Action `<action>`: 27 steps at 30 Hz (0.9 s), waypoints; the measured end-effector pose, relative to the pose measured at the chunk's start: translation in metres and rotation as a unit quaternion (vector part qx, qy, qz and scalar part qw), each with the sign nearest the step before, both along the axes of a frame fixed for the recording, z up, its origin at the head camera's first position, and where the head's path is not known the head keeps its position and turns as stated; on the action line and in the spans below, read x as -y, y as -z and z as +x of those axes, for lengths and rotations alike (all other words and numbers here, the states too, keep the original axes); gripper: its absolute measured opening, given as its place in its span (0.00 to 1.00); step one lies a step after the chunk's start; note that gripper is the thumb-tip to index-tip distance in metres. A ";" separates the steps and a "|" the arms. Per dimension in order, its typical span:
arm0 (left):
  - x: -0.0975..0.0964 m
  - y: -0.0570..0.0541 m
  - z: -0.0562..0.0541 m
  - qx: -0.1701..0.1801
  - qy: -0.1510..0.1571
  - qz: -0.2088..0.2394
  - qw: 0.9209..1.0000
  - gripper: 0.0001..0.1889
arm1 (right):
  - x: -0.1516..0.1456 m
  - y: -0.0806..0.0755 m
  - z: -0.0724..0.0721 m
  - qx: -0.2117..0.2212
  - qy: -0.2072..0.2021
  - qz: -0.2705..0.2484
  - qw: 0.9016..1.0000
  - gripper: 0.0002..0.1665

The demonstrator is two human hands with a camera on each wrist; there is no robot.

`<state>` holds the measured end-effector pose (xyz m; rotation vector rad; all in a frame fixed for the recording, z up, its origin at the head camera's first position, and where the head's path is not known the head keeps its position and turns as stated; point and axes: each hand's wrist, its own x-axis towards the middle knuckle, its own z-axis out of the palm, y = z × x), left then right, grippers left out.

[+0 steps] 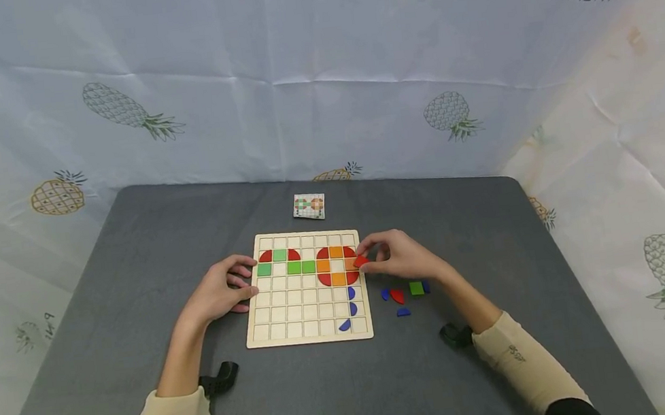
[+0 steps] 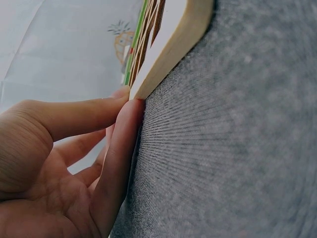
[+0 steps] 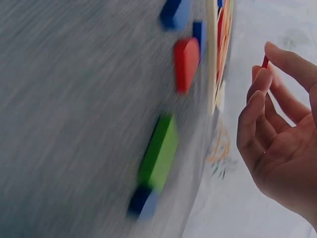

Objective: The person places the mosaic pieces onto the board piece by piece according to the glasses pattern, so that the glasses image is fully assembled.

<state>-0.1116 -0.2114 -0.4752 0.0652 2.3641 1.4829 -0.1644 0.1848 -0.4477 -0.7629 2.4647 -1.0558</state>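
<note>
Pinching a red piece (image 1: 360,261) in the right hand (image 1: 402,254), left hand (image 1: 217,290) spread against the board (image 1: 295,313)

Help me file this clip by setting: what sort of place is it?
Probably an indoor, screened-off tabletop workspace: pineapple-print cloth hangs behind a grey table, on which a wooden grid board lies between the person's hands.

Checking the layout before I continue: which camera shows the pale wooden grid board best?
The head view: it shows the pale wooden grid board from above, nearly unobstructed. The left wrist view shows only a slanted part, touched by the left hand; the right wrist view, a narrow strip seen nearly edge-on.
</note>
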 end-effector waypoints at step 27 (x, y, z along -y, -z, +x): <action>0.000 -0.001 0.000 0.003 0.004 0.010 1.000 0.29 | 0.151 0.001 -0.016 -0.042 -0.126 0.069 0.989 0.13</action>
